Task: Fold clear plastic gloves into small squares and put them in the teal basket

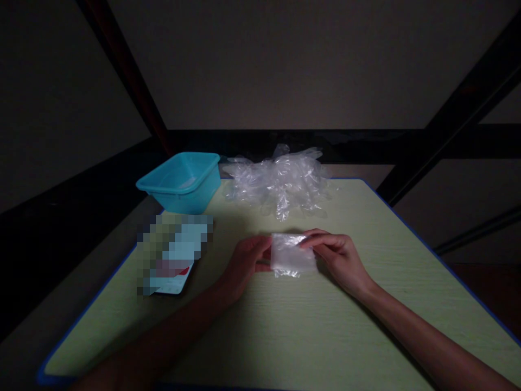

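Note:
Between my two hands is a clear disposable plastic glove (pixel 291 256), folded into a small, shiny square above the table. My left hand (pixel 248 260) pinches its left edge, thumb on top and fingers partly hidden below. At the upper right corner, my right hand (pixel 336 252) holds it between thumb and fingers, with the index finger lying across the top. A loose heap of crumpled clear plastic gloves (pixel 280 179) lies beyond my hands at the table's far edge, some finger shapes sticking out.
A blue plastic basin (pixel 183 190) stands at the far left, with something pale inside. Nearer on the left lies a phone (pixel 175 282) with a lit screen, partly blurred out. The pale table (pixel 325 336) has a blue rim. A dark frame and wall stand behind.

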A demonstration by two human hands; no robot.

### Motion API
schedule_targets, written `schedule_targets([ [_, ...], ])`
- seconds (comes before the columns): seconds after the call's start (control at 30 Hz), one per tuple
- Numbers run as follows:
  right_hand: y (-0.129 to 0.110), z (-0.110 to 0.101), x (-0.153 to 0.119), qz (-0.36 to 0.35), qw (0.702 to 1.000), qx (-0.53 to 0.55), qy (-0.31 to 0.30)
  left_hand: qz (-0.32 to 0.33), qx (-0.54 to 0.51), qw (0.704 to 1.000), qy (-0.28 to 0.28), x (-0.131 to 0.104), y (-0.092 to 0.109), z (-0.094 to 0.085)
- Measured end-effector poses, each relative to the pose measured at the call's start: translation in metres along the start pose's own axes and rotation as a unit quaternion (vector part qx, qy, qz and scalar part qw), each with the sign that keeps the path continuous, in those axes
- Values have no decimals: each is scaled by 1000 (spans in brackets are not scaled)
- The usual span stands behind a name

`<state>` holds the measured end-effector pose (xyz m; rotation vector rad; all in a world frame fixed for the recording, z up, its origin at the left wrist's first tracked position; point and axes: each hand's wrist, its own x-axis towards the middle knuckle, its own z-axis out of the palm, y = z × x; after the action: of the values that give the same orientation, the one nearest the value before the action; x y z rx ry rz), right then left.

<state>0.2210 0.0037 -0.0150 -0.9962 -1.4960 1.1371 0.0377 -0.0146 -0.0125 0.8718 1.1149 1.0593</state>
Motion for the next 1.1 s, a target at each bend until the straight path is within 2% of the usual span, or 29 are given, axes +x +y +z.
schedule_targets([
  [0.07, 0, 1, 0, 9, 1000, 15, 6, -4, 18, 1000, 5, 0, 1, 2],
  [0.17, 1, 2, 0, 75, 990, 116, 27, 1, 50, 999, 12, 0, 1, 4],
  [0.23, 0, 4, 1, 129, 970, 205, 29, 8, 58, 998, 17, 0, 2, 5],
  [0.33, -3, 7, 2, 196, 940, 279, -13, 17, 64, 997, 25, -1, 1, 5],
  [0.43, -4, 10, 1, 214, 938, 271, -34, 24, 75, 997, 26, -2, -1, 5],
  [0.63, -2, 14, -4, 208, 960, 185, -20, 39, 109, 993, 19, -5, -4, 9],
  [0.83, 1, 13, -4, 168, 974, 143, -44, 52, 94, 994, 32, -6, -3, 10],
  [0.93, 0, 13, -5, 174, 973, 141, -52, 61, 100, 992, 35, -6, -3, 8],
  [1.1, -1, 14, -4, 177, 974, 144, -9, 43, 65, 997, 17, -6, -3, 8],
])
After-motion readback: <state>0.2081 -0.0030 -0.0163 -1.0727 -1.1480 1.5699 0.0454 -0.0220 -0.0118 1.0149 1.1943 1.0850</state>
